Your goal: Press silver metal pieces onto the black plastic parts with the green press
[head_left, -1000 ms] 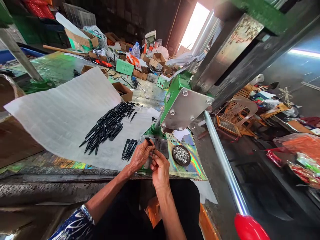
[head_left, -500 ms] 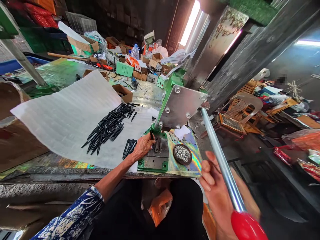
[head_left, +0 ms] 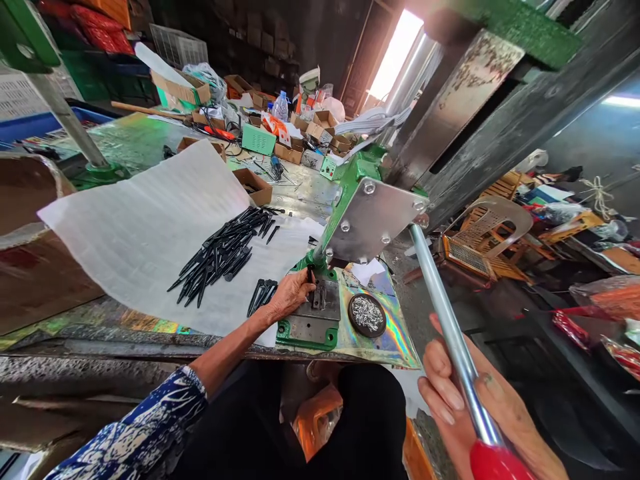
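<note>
My left hand (head_left: 293, 294) pinches a small black piece (head_left: 311, 273) over the metal base plate (head_left: 310, 330) of a green hand press (head_left: 361, 167). My right hand (head_left: 480, 393) is at the steel lever (head_left: 450, 320) of the press, just above its red knob (head_left: 500, 461), with the palm behind the rod and the fingers curled beside it. A pile of black pointed pieces (head_left: 215, 257) lies on a white foam sheet (head_left: 145, 220). A smaller group of black pieces (head_left: 261, 295) is beside my left wrist. Right of the base stands a round dish (head_left: 367, 315) of small silvery parts.
A cardboard box (head_left: 45, 280) stands at the left, near another press's post (head_left: 70, 120). Small boxes, a green device (head_left: 259, 139) and a bottle (head_left: 281, 107) crowd the table's back. A chair (head_left: 493, 220) is at the right.
The view has shifted slightly. The lever's knob and my right hand appear lower and farther right. My left hand still holds the black piece at the press base.
</note>
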### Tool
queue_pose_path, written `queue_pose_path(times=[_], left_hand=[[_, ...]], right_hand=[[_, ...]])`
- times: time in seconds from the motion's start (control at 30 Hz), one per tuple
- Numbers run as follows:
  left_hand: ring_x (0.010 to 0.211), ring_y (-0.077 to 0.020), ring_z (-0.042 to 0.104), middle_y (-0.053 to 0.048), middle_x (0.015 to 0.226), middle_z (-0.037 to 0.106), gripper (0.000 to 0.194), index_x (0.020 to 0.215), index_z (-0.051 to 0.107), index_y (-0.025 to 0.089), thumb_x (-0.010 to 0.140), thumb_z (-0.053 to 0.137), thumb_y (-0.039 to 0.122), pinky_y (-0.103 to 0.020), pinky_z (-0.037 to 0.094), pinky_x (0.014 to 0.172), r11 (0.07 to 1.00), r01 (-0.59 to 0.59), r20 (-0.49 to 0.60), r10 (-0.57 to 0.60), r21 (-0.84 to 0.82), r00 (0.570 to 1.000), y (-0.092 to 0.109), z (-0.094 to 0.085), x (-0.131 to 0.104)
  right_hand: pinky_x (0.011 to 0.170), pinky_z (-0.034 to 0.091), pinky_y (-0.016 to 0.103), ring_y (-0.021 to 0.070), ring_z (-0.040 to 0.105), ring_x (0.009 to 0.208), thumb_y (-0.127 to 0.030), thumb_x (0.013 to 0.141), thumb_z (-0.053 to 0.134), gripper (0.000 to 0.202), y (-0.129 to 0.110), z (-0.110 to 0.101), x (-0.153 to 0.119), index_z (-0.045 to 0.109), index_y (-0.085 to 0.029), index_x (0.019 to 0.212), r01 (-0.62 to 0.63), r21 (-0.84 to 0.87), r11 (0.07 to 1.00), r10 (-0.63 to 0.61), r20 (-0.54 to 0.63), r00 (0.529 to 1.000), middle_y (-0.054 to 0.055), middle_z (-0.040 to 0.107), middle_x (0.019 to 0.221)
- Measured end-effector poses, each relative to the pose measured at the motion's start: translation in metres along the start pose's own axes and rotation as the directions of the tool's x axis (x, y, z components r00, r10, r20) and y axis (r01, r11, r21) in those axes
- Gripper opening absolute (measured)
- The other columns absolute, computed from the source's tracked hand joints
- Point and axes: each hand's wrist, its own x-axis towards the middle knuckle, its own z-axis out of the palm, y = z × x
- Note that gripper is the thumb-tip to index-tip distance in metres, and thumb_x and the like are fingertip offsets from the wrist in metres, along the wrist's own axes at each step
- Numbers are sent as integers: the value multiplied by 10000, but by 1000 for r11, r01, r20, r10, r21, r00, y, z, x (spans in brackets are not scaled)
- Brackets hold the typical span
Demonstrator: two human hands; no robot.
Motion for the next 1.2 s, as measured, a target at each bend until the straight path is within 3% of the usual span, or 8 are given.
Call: queue_pose_path(times=[0.27,0.43,0.6,0.8,0.9,1.03,1.2], left_hand=[[533,-145,530,21,603,523,65,786,495,196,749,483,249,-241,452,543,1000,-7,0,7,-17,1000,2,-1,0],[531,-148,537,23,603,515,83,798,496,195,745,487,259,-226,445,485,998,-18,-2,18,-55,1000,0,-1,1],[508,-139,516,30,594,497,70,796,486,199,760,472,257,-236,445,526,999,-37,20,37,-29,999,-2,-2,2],[567,-161,520,16,604,506,64,800,503,204,760,477,246,-248,429,561,999,-36,37,36,-1,999,4,-3,0],[572,-171,519,11,597,512,72,810,522,206,756,477,225,-253,411,568,999,-20,34,19,48,999,11,-4,0],[569,-177,517,5,598,521,94,823,544,200,754,484,181,-258,387,593,981,-27,55,17,190,998,15,-4,2],[700,-224,573,-43,712,588,141,901,561,184,786,484,157,-275,386,649,917,-119,134,73,381,988,13,-1,7]], right_hand=[[394,286,266,109,281,490,-467,706,656,502,-2,-4,0,624,-207,1135,-30,-26,999,31,23,999,29,385,728],[397,293,262,111,294,491,-436,714,659,462,-5,-1,-3,628,-224,1124,-40,-23,999,40,5,999,31,399,724],[414,322,252,106,304,501,-428,724,661,447,-8,2,-5,635,-211,1114,-81,-34,996,81,-9,997,37,416,728],[365,305,272,104,320,438,-474,677,692,512,-2,-30,11,630,-251,1134,-74,-122,990,83,75,994,41,439,681],[352,319,276,111,350,426,-450,667,705,501,1,-38,14,641,-253,1124,-66,-126,990,81,120,989,52,463,674],[431,403,294,130,432,503,-352,695,716,453,2,-24,4,637,-259,1131,-110,-121,987,114,33,993,77,523,773],[436,419,285,133,459,519,-361,696,724,414,7,-11,-4,662,-231,1084,-159,-144,977,160,-4,987,91,562,810]])
